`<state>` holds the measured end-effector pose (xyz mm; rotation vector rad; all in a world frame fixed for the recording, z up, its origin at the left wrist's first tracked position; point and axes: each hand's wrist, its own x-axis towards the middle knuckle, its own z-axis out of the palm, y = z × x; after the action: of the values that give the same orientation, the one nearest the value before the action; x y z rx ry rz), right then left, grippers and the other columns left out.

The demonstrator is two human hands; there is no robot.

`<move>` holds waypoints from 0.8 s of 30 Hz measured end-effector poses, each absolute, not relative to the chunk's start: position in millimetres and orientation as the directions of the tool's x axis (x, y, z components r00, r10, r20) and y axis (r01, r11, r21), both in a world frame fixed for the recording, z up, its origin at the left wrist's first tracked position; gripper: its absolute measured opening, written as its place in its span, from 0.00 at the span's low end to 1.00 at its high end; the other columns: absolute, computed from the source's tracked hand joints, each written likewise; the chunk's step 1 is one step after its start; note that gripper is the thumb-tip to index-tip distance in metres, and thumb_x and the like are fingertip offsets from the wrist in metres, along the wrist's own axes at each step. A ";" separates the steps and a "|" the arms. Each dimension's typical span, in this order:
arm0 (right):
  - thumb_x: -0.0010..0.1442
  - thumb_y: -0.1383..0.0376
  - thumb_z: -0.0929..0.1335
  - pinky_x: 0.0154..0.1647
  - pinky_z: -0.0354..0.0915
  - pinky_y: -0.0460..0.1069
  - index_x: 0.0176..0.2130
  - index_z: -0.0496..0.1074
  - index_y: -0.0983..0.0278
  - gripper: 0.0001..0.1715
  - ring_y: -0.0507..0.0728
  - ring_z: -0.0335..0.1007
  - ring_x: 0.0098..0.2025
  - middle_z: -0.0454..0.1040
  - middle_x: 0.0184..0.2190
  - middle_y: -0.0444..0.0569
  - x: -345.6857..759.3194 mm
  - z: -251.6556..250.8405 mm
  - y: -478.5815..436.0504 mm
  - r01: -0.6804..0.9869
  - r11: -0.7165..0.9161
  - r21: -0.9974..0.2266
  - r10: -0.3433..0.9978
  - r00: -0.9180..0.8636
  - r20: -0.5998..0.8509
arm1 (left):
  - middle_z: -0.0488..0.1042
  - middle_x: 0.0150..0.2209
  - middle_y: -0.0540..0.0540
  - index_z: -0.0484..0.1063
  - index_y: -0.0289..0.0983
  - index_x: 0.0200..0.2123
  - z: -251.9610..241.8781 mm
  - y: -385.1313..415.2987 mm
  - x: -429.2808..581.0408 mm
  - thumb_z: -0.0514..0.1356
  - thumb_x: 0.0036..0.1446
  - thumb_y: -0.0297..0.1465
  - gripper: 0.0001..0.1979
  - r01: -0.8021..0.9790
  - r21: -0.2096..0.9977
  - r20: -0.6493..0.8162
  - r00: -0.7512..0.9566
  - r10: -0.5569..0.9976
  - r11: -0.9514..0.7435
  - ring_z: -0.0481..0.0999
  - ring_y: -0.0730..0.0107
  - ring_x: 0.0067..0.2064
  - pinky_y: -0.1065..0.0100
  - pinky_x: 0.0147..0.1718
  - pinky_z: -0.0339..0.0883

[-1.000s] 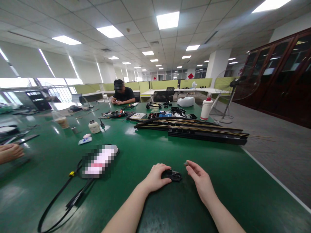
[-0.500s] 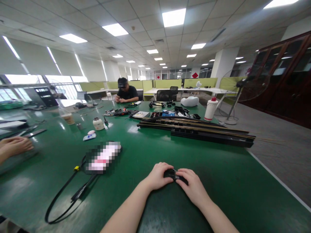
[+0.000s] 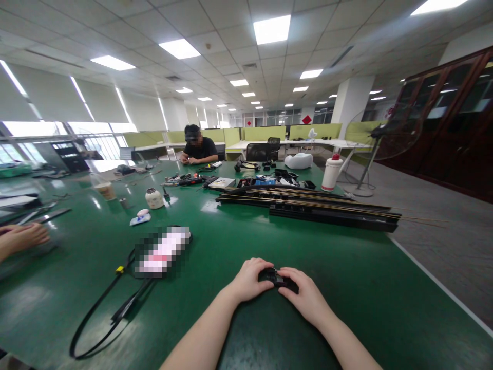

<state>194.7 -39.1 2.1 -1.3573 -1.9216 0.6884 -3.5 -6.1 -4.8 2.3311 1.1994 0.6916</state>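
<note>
A small black part (image 3: 274, 278) with a shiny grey patch lies between my two hands, low over the green table (image 3: 215, 308). Its exact kind is too small to make out. My left hand (image 3: 251, 280) pinches its left end with thumb and fingers. On the other end, my right hand (image 3: 304, 290) grips with fingers curled over the top and the thumb at the near side. My palms hide both ends of the part. To the left lies a blurred-out phone-like rectangle (image 3: 164, 252) with a black cable loop (image 3: 82, 321) beside it.
Long black rails (image 3: 335, 218) with thin brass-coloured rods lie ahead on the right. Beyond them are loose tools (image 3: 188, 180) and a white bottle (image 3: 332, 173). A white jar (image 3: 154, 198) stands left of centre. Another person's hand (image 3: 29, 236) is at far left; a person (image 3: 200, 149) sits opposite.
The view has shifted slightly, so the surroundings sit a little further left. Both my hands keep hold of the black part, with its middle turned slightly between my fingers.
</note>
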 end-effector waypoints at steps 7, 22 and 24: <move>0.46 0.68 0.68 0.55 0.60 0.57 0.46 0.71 0.59 0.25 0.60 0.67 0.51 0.74 0.47 0.48 195.4 3.9 -40.7 0.543 0.279 -0.792 0.959 -0.201 0.200 | 0.72 0.45 0.46 0.69 0.41 0.49 -4.1 -6.5 -3.7 0.64 0.49 0.35 0.22 0.621 0.579 0.234 0.495 0.837 -0.529 0.68 0.59 0.48 0.60 0.50 0.59; 0.47 0.67 0.68 0.55 0.60 0.56 0.47 0.70 0.61 0.25 0.60 0.67 0.51 0.73 0.48 0.50 195.2 6.7 -41.4 0.540 0.242 -0.806 0.968 -0.187 0.165 | 0.71 0.46 0.46 0.67 0.41 0.50 -0.6 -8.5 -4.3 0.61 0.54 0.35 0.19 0.625 0.568 0.226 0.507 0.832 -0.536 0.67 0.60 0.49 0.60 0.50 0.58; 0.47 0.67 0.68 0.55 0.60 0.57 0.47 0.71 0.60 0.25 0.60 0.67 0.51 0.73 0.48 0.50 195.0 7.8 -41.8 0.538 0.239 -0.808 0.969 -0.184 0.164 | 0.72 0.46 0.46 0.67 0.41 0.50 -0.4 -8.6 -4.2 0.60 0.54 0.35 0.19 0.627 0.566 0.228 0.506 0.832 -0.536 0.67 0.60 0.49 0.60 0.50 0.58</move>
<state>195.0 -41.8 7.8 -1.3838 -1.8263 0.7981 -4.2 -8.6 -0.4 2.3397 1.2041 0.6771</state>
